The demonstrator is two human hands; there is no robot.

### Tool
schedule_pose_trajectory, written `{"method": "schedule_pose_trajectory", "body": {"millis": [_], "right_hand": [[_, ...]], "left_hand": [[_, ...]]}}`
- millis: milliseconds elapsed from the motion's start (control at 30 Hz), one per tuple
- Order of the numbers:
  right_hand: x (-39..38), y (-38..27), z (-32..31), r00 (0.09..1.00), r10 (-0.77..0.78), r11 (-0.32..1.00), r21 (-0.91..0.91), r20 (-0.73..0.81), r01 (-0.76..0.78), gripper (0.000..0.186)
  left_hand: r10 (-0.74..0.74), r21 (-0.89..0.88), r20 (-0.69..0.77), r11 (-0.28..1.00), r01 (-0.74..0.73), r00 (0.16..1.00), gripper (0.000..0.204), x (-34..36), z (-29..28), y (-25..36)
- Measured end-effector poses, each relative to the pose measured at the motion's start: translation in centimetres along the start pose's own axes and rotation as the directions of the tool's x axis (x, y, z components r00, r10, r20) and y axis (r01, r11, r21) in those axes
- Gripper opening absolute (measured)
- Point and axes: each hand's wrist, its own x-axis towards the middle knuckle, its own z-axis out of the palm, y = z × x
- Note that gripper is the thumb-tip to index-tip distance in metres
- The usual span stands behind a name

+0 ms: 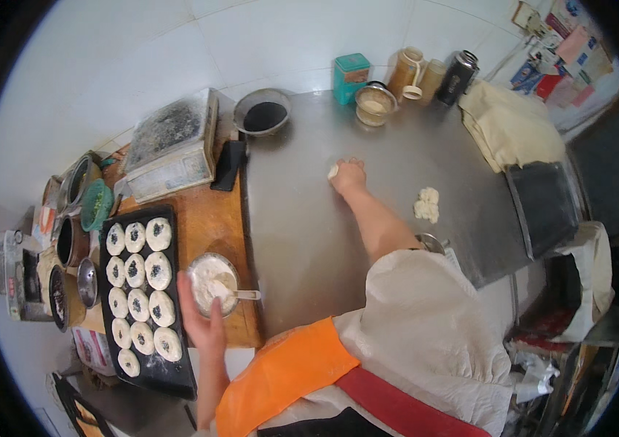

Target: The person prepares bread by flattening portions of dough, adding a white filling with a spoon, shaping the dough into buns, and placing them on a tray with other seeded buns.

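My right hand [348, 178] reaches out over the steel table [302, 233] with its fingers curled on a small white dough piece [333, 172] that rests on the metal. My left hand [202, 320] is held flat and holds nothing, at the near edge of a metal bowl of white filling [206, 277] with a spoon [240, 294] in it. Just left of that bowl lies a black tray [176, 375] carrying several round dough pieces with dark centres. A small heap of dough lumps [427, 205] sits to the right of my right forearm.
A weighing scale [175, 146], a dark phone [228, 165] and a metal bowl of dark filling [264, 113] stand at the back left. A teal tin [351, 76], jars [375, 103], a folded cloth [509, 124] and an empty dark tray [542, 204] lie right. Pots [69, 240] crowd the far left.
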Motion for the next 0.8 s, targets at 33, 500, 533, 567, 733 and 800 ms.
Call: {"method": "schedule_pose_trajectory", "body": {"millis": [33,500,533,567,733,800], "right_hand": [[0.6,-0.2,0.6,0.989,-0.144,0.984,-0.114,-0.039,0.138,0.04],[-18.8,-6.9,-11.3,0.851,-0.416,0.056,0.925,-0.321,0.377,0.045],[-19.5,-7.8,-10.8,0.875,-0.332,0.1,0.909,-0.352,0.404,0.042],[-20.1,-8.1,-10.1,0.898,-0.231,0.163,0.895,-0.375,0.416,0.039],[-21.3,-6.3,-8.5,0.927,-0.198,0.616,0.695,-0.319,0.371,0.031],[-22.0,-3.3,-7.3,0.918,-0.23,0.71,0.59,-0.324,0.386,0.029]], "left_hand": [[-0.007,0.078,0.061,0.997,0.002,0.998,0.066,0.9,1.1,1.3],[-0.548,-0.743,0.368,0.313,0.592,0.751,0.049,7.7,14.2,-0.3],[-0.517,-0.74,0.354,0.355,0.571,0.779,0.047,7.6,14.8,-1.8],[-0.514,-0.687,0.343,0.433,0.583,0.786,0.041,7.2,15.2,0.6],[-0.473,-0.397,0.62,0.499,0.77,0.627,0.059,6.3,13.8,5.5],[-0.519,-0.023,0.726,0.637,0.771,0.451,0.07,7.1,12.9,4.0]]}}
